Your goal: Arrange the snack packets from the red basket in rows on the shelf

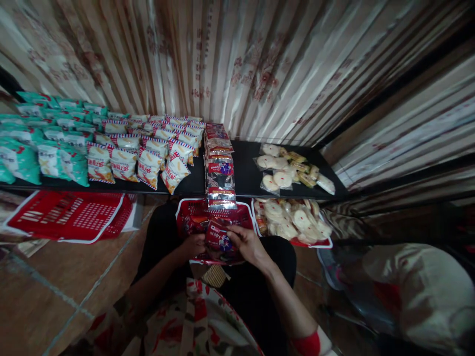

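My left hand [193,245] and my right hand [248,244] both grip a red and blue snack packet [218,241] over a red basket [185,205] of similar red packets on my lap. Just beyond the basket, a row of the same red, silver-edged packets [218,163] runs back across the black shelf [247,175]. My fingers are curled around the packet's edges.
Teal snack bags [40,148] and white, red-striped bags [148,153] cover the shelf's left. Clear bags of round biscuits [282,170] lie at the right, above a second basket of them [297,222]. An empty red basket [70,215] stands at left. Curtains hang behind.
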Tool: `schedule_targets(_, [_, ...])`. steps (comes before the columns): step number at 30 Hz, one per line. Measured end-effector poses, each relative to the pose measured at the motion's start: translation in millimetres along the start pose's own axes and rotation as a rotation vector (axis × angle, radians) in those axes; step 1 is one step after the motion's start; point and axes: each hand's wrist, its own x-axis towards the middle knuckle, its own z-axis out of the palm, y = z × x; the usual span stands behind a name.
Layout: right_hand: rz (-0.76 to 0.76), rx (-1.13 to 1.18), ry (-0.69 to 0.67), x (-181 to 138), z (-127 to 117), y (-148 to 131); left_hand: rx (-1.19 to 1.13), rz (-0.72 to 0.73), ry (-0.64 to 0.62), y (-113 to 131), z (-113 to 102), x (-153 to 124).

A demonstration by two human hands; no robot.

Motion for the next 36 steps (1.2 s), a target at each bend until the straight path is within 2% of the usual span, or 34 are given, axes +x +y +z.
schedule_targets(3, [0.034, 0.195, 0.098, 3.4, -8.9, -14.7, -0.115, 0.107, -0.137, 16.3, 2.6, -12.3])
schedule_targets(7, [0.124, 0.574, 0.181, 4.2, -14.3, -33.9, -0.256, 0.190, -0.098, 45.7, 8.2, -27.7])
schedule_targets(10, [0.150, 0.752, 0.215, 1.8, -12.2, -40.8, -0.345, 0.228, -0.042, 63.5, 13.8, -32.0])
schedule_targets(14, [0.139, 0.780, 0.167, -1.1, -4.4, -35.8, -0.394, 0.256, 0.053, 72.0, 20.2, -22.4])
schedule_targets(17, [0.131, 0.798, 0.220, 0.3, -3.5, -33.1, -0.370, 0.301, 0.122, 77.9, 23.5, -14.0])
schedule_targets(24, [0.079, 0.934, 0.251, 21.1, -26.5, -50.0, -0.401, 0.297, 0.070, 100.8, 29.6, -13.8])
schedule_targets(27, [0.070, 0.957, 0.280, 37.0, -36.7, -56.3, -0.372, 0.298, 0.076, 102.4, 31.4, -7.0])
schedule_targets(30, [0.045, 0.935, 0.292, 58.9, -45.8, -62.0, -0.392, 0.298, 0.149, 109.0, 32.4, 4.6])
schedule_targets(36, [-0.011, 0.865, 0.327, 122.2, -68.3, -76.7, -0.425, 0.340, 0.342, 146.4, 28.0, 34.3])
